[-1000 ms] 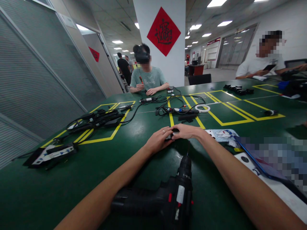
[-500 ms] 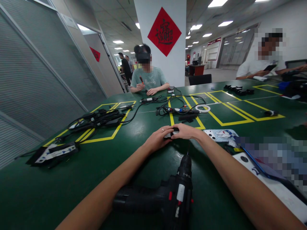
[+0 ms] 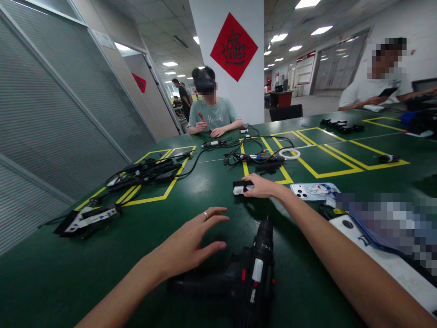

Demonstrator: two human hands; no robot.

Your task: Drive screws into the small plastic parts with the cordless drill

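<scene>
My right hand is closed around the right end of a small black block with a white label, which rests on the green table. What exactly the block is, I cannot make out. My left hand hovers with fingers apart and holds nothing. It is above and beside the handle of a black cordless drill. The drill lies on its side close to me, its bit pointing away toward the block.
Cables with black parts lie at left, near a black-and-white piece. More tools and cables sit mid-table beside a white ring. At right are a phone and a white case. A person sits opposite, holding a screwdriver.
My left hand has let go of the block and come back toward me, over the drill's handle. My right hand stays on the block.
</scene>
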